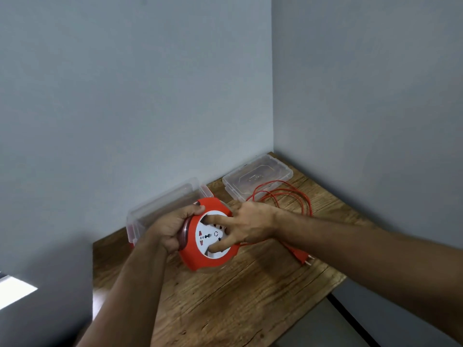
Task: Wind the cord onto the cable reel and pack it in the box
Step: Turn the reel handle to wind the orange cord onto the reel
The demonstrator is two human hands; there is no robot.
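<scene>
at the far left of the wooden table, against the wall, stands the clear plastic box with red clips on its near left corner, its top open toward me. just in front of it my left hand grips the cable reel by its left edge, fingers curled round the dark rim and thumb pressed on the top of the red housing, holding the reel tilted up above the table so its white socket face looks at me. my right hand comes in from the right and lies across that white face, fingers spread and mostly straight; the forefinger presses near the top of the disc and another finger presses down near its bottom, with nothing clasped inside the hand. to the right of the reel the red cord lies loose in several loops on the table, running out from behind my right wrist. its red plug rests on the wood nearer to me, below my right forearm. at the far right corner, by both walls, the clear lid lies flat, with the far loops of cord reaching over its near edge.
</scene>
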